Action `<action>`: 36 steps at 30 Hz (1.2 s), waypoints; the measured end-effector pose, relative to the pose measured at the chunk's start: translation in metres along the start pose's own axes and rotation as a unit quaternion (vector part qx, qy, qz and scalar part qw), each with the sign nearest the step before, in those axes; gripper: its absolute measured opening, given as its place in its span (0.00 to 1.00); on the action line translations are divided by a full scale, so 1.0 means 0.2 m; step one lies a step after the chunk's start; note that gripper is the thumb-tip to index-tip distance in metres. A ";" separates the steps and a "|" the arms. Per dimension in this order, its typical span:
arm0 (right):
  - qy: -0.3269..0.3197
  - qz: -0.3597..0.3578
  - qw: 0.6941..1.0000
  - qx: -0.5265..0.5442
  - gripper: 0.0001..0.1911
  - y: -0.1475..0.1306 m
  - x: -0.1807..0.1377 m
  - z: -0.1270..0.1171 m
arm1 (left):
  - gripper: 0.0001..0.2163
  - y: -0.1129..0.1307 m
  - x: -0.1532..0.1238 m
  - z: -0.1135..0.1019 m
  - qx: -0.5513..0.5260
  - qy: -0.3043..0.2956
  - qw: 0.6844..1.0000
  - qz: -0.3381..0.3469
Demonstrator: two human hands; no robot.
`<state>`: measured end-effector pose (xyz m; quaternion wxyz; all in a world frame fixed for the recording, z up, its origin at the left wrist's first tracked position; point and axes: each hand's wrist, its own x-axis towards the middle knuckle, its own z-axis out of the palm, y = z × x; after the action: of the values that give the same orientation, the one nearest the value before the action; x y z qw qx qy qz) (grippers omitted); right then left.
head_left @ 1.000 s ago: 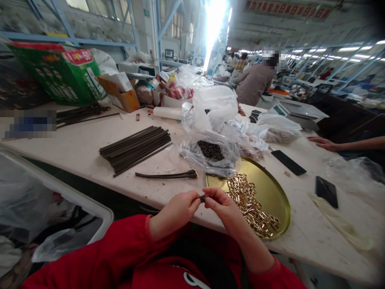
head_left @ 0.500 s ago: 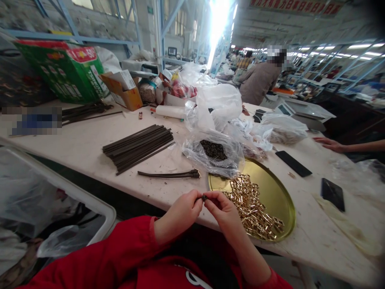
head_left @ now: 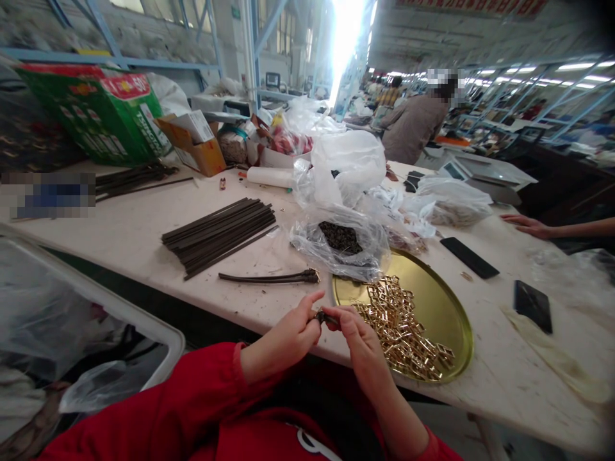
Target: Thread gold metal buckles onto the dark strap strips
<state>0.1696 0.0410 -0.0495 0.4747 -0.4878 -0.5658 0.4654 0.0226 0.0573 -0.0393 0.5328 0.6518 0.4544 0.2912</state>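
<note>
In front of my body, both hands meet at the near table edge around a short visible piece of dark strap (head_left: 329, 319). My left hand (head_left: 287, 336) pinches its end, where a small shiny bit shows, and the index finger is raised. The fingers of my right hand (head_left: 361, 340) are closed on the strap; the rest of it is hidden. Just right of my hands, gold buckles (head_left: 401, 326) are heaped on a round gold tray (head_left: 446, 307). A few finished-looking straps with buckles (head_left: 269, 277) lie beyond my left hand.
A pile of flat dark strips (head_left: 221, 234) lies left of centre. An open plastic bag (head_left: 307, 246) of small dark pieces (head_left: 341, 237) overlaps the tray. Two dark flat slabs (head_left: 468, 257) lie right, near another person's hand (head_left: 528, 225). A white bin (head_left: 175, 346) stands at lower left.
My left index finger has lifted away from the pinch. My right hand has turned slightly and shifted its hold, and more of the dark strap shows between the hands.
</note>
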 end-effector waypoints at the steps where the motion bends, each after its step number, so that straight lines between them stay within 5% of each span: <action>1: 0.007 0.012 1.000 0.011 0.14 0.00 0.00 0.00 | 0.25 0.01 -0.01 -0.01 0.006 -0.009 1.000 0.006; 4: 0.025 0.081 0.995 0.060 0.13 0.00 -0.01 0.00 | 0.26 0.03 -0.03 -0.02 0.042 -0.027 0.999 0.011; 8: -0.083 0.188 0.957 0.204 0.17 0.04 -0.03 0.00 | 0.26 0.06 -0.05 -0.02 0.043 -0.066 0.997 0.021; 11: -0.117 0.196 0.939 0.257 0.15 0.05 -0.05 0.00 | 0.26 0.06 -0.06 -0.02 0.019 -0.081 0.996 0.020; 21: 0.025 0.140 0.977 0.161 0.14 0.01 -0.08 0.04 | 0.25 -0.02 -0.03 0.00 0.023 -0.042 0.997 -0.061; 31: 0.103 0.133 0.978 0.127 0.13 0.08 -0.09 0.06 | 0.08 0.00 -0.05 0.02 0.023 -0.035 0.997 -0.059; 36: 0.066 0.158 0.980 0.105 0.14 0.09 -0.08 0.05 | 0.06 -0.05 -0.02 0.03 0.034 -0.017 0.997 -0.072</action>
<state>0.1638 0.0254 -0.0703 0.4800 -0.5484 -0.3972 0.5578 0.0226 0.0511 -0.0501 0.5371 0.6402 0.5009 0.2252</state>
